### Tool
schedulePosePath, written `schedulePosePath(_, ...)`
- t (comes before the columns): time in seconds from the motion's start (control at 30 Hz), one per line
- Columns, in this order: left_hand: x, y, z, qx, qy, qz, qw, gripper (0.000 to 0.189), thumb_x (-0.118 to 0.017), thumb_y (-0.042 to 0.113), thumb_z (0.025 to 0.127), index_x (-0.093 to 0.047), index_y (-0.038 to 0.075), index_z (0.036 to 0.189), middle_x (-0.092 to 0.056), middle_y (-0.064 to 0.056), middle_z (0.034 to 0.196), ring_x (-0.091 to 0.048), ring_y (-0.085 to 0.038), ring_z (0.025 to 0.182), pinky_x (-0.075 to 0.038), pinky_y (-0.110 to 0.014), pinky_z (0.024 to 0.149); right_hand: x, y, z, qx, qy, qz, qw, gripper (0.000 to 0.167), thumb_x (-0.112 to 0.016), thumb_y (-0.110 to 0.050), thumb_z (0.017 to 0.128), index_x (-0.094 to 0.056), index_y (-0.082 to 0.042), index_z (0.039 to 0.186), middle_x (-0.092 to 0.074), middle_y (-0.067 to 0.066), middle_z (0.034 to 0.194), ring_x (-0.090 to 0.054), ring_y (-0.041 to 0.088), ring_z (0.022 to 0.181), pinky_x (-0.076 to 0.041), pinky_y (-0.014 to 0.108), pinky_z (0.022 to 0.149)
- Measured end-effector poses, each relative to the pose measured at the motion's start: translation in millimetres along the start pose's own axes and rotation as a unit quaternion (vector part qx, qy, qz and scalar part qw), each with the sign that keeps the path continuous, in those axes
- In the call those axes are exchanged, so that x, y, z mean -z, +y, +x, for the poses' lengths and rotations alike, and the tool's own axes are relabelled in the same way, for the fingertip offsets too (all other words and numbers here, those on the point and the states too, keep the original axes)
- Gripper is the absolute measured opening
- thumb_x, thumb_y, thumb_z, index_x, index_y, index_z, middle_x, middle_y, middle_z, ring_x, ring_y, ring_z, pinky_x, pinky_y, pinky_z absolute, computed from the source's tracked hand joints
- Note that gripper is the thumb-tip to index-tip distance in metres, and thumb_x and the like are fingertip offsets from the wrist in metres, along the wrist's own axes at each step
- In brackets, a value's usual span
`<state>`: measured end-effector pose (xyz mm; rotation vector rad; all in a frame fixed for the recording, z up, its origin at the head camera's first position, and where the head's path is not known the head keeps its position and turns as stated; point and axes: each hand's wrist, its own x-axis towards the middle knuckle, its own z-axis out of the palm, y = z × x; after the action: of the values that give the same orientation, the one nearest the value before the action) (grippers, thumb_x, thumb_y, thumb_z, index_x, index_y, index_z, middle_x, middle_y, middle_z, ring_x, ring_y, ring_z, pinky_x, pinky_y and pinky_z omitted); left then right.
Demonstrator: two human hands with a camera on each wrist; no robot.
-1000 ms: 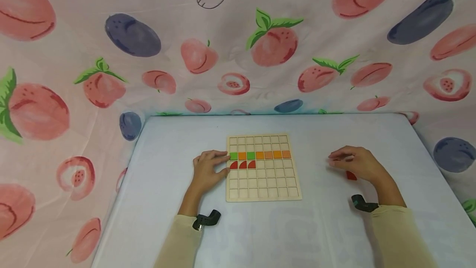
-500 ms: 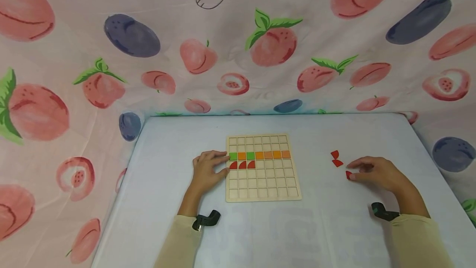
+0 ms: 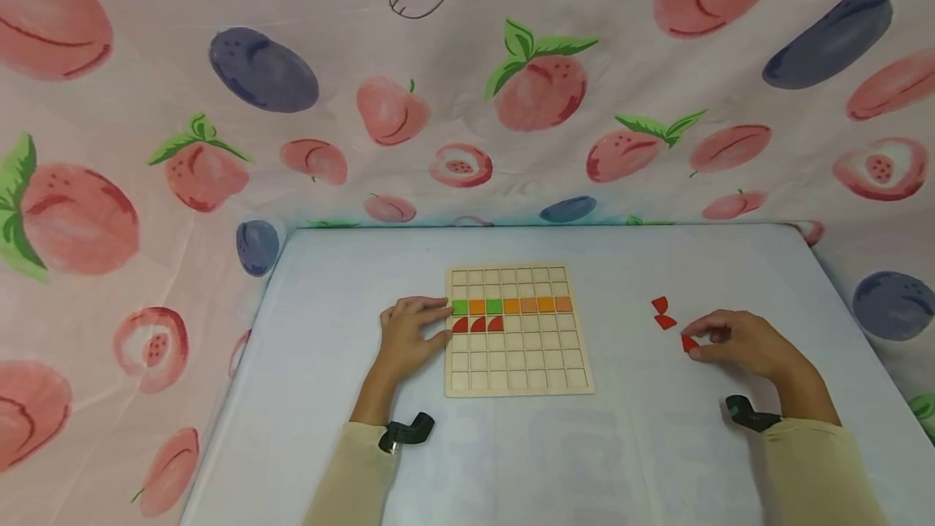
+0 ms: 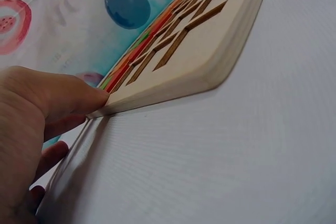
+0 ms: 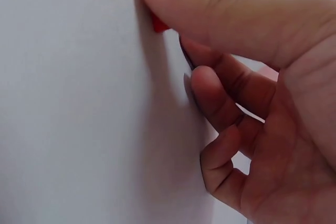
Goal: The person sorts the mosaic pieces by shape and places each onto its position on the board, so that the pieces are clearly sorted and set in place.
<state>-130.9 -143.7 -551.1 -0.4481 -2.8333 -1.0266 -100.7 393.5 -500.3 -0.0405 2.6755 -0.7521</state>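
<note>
A square wooden grid board (image 3: 526, 360) lies on the white table. My left hand (image 3: 409, 331) rests at its left edge, with thumb and forefinger touching the rim. In the left wrist view the thumb (image 4: 84, 95) presses the board's edge. My right hand (image 3: 752, 347) pinches a red fan-shaped tile (image 3: 688, 343) between thumb and forefinger, low over the table. The right wrist view shows the red tile partly hidden behind the thumb (image 5: 210, 19); the other fingers are curled. Two more loose red fan-shaped tiles (image 3: 665, 321) lie just left of that hand.
One row of the board holds green and orange square tiles (image 3: 529, 305). Below it, three red fan-shaped tiles (image 3: 478, 324) sit in the leftmost cells. A fruit-print cloth (image 3: 438, 104) hangs behind the table (image 3: 526, 461).
My right hand has drawn back right and toward me from the two loose red tiles, uncovering them, and has closed on the nearer red tile. The left hand and board have stayed put.
</note>
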Motion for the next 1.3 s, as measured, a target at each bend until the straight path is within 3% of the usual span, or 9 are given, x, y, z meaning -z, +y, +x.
schedulePosePath(0.37, 0.4, -3.1, -1.4, -0.003, 0.005, 0.002, 1.0, 0.037, -0.078, 0.025, 0.085, -0.076, 0.025, 0.123, -0.067, 0.011, 0.138, -0.051, -0.024, 0.129, -0.024, -0.057, 0.106, -2.4, -3.9, 6.9, 0.019, -0.01, 0.009, 0.9997, 0.033, -0.083, -0.032, 0.084, -0.074, -0.017, 0.111, -0.062, 0.004, 0.103, -0.05, 0.021, 0.098, -0.045, 0.027, 0.075)
schedulePosePath(0.63, 1.1, -0.8, -1.4, 0.006, 0.0, 0.001, 1.0, 0.037, -0.077, 0.026, 0.086, -0.076, 0.024, 0.122, -0.067, 0.011, 0.138, -0.051, -0.024, 0.129, -0.024, -0.056, 0.106, -4.2, -3.4, 7.5, 0.02, -0.017, 0.036, 0.999, 0.029, -0.083, -0.032, 0.084, -0.069, -0.017, 0.106, -0.061, 0.002, 0.094, -0.05, 0.018, 0.091, -0.044, 0.026, 0.072)
schedulePosePath(0.9, -0.5, -0.3, -0.6, 0.003, -0.003, -0.003, 1.0, 0.037, -0.078, 0.026, 0.086, -0.076, 0.024, 0.123, -0.066, 0.01, 0.138, -0.051, -0.024, 0.129, -0.024, -0.057, 0.107, -5.5, -13.5, 8.0, 0.03, 0.007, 0.049, 0.9983, 0.027, -0.079, -0.032, 0.09, -0.07, -0.016, 0.109, -0.066, 0.003, 0.1, -0.054, 0.019, 0.095, -0.048, 0.025, 0.076)
schedulePosePath(1.07, -0.9, 0.0, -0.3, 0.002, -0.003, 0.0, 1.0, 0.037, -0.077, 0.026, 0.086, -0.076, 0.024, 0.123, -0.066, 0.011, 0.139, -0.051, -0.024, 0.128, -0.024, -0.057, 0.106, -11.7, -25.2, 8.4, 0.049, 0.024, 0.095, 0.994, 0.026, -0.077, -0.034, 0.092, -0.07, -0.016, 0.109, -0.067, 0.004, 0.102, -0.058, 0.012, 0.094, -0.049, 0.02, 0.078)
schedulePosePath(1.3, -1.0, -0.2, 0.0, -0.003, 0.001, 0.006, 1.0, 0.037, -0.077, 0.027, 0.086, -0.076, 0.025, 0.123, -0.066, 0.011, 0.138, -0.052, -0.023, 0.128, -0.025, -0.057, 0.105, -25.4, -49.2, 17.9, 0.07, 0.01, 0.164, 0.9839, 0.026, -0.079, -0.029, 0.09, -0.071, -0.011, 0.108, -0.067, 0.007, 0.104, -0.063, 0.01, 0.09, -0.053, 0.021, 0.077)
